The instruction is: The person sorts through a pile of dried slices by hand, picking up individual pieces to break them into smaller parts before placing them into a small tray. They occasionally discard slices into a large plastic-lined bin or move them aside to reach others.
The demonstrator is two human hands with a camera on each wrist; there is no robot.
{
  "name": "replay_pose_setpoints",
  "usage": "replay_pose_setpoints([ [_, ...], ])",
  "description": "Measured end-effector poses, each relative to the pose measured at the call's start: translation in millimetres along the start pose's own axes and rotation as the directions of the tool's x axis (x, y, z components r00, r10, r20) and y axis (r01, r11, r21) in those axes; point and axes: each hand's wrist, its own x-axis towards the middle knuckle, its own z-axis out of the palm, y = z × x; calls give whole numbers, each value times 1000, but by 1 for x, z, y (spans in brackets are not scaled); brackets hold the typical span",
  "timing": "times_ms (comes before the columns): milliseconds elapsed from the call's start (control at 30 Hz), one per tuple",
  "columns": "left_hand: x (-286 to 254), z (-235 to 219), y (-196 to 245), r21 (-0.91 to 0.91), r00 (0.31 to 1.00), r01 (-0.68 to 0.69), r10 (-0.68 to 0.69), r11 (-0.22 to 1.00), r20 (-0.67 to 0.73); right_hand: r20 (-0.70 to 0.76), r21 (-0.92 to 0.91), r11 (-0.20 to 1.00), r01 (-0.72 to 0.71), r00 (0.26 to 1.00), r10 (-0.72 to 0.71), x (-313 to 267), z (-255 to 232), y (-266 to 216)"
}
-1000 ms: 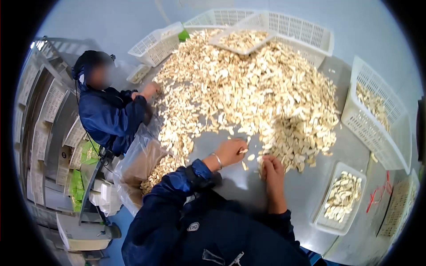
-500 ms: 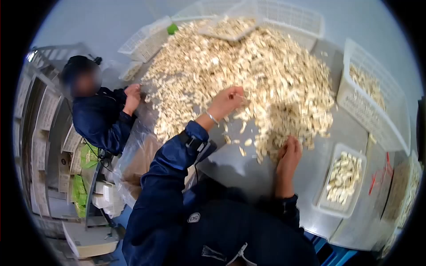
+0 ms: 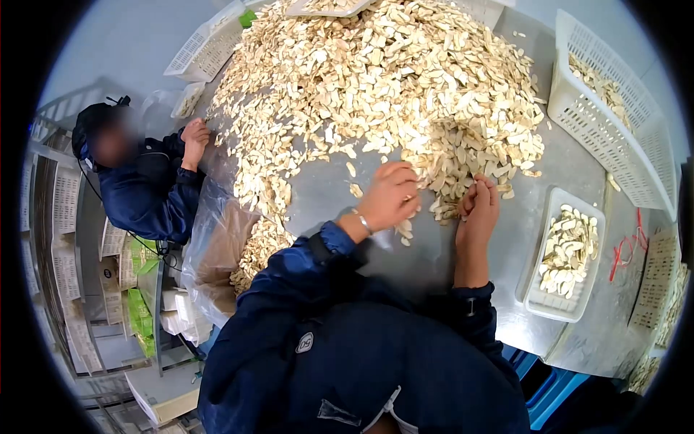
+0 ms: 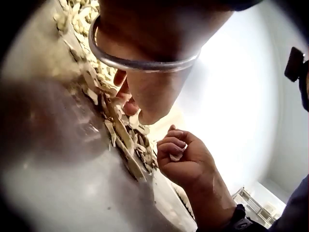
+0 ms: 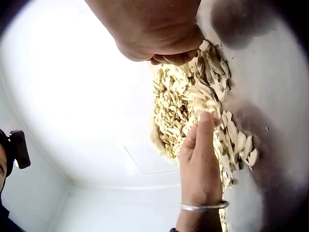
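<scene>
"50" on the jacket's badge point(image 3: 306, 342)

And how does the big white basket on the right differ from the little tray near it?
The basket is larger than the tray. The basket has tall walls full of holes, while the tray's walls are low. Both are whitish and hold pale slices.

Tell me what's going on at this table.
Someone in a dark blue jacket is handling pale, dried-looking slices at the near edge of a big heap on a metal table. Their right hand has a slice in its curled fingers; the left hand is among the slices at the edge, its grip unclear. A shallow white tray to the right is partly filled with slices. A second person sits or stands at the table's left side.
</scene>
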Motion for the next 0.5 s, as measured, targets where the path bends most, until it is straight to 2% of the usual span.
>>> replay_pose_setpoints([
  [33, -10, -5, -7, -7, 1000, 5, -5, 1000, -23, -4, 4, 1000, -16, 1000, 16, -1, 2, 0],
  [133, -32, -22, -14, -61, 972, 206, -211, 977, -102, 26, 4, 997, -76, 997, 76, -3, 6, 2],
  [267, -38, -30, -5, -61, 944, 284, -290, 957, -157, 70, -10, 994, -110, 991, 110, -4, 6, 6],
  [367, -31, -18, -7, -103, 960, 264, -271, 959, -65, 56, -28, 994, -104, 993, 106, -5, 6, 4],
  [467, -5, -5, -8, -58, 970, 160, -168, 985, -177, 65, -69, 993, -91, 993, 95, -5, 6, 6],
  [500, 3, -2, -9, -43, 969, 175, -180, 984, -172, 73, -78, 993, -93, 992, 99, -5, 7, 6],
])
